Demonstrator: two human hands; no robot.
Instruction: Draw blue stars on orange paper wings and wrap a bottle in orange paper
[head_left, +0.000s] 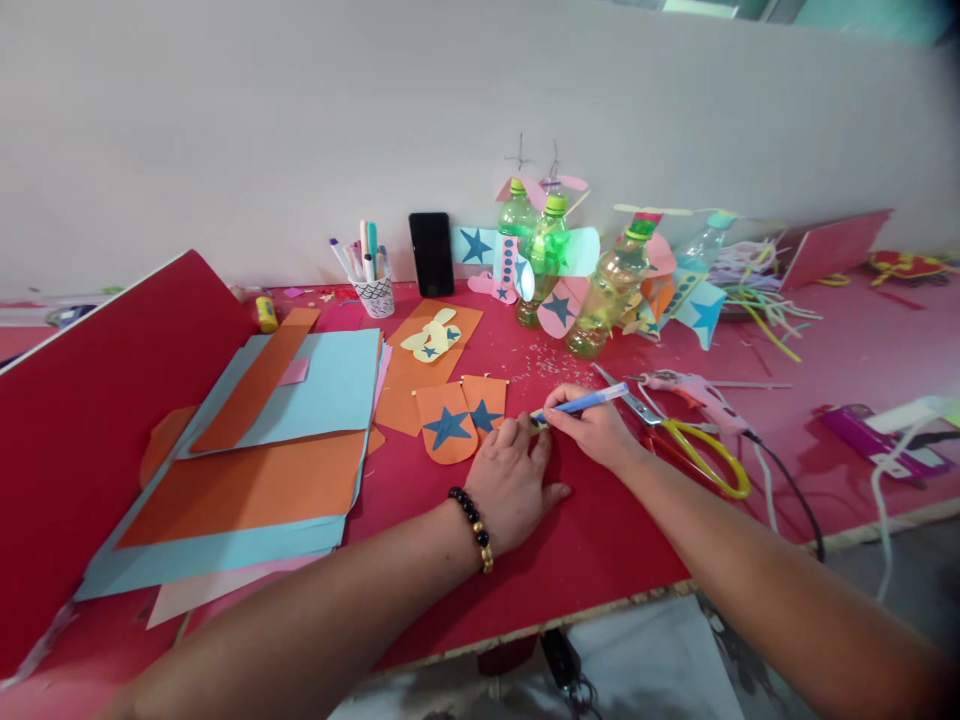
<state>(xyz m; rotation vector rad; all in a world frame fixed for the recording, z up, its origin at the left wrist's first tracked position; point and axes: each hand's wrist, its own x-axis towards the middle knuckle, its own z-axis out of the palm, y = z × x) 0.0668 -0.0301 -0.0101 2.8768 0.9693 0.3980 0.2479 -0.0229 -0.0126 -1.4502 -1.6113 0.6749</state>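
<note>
My right hand (596, 432) grips a blue pen (592, 400), its tip down at a small pale yellow paper strip (540, 422) with dark marks on it. Flat on the red table lies my left hand (511, 485), fingers spread, fingertips at the strip's near edge and partly hiding it. Just beyond the left hand are two orange paper cut-outs, one with a large blue star (448, 428) and the other with a smaller star (486, 414). Scissors (701, 452) with yellow and orange handles lie right of my right hand.
Coloured paper sheets (262, 490) are stacked at left beside a red board (112, 420). A pen cup (375, 298), a phone (432, 255) and decorated plastic bottles (609, 295) stand along the back. A pink glue gun (694, 393) with its cable and a purple box (877, 440) lie at right.
</note>
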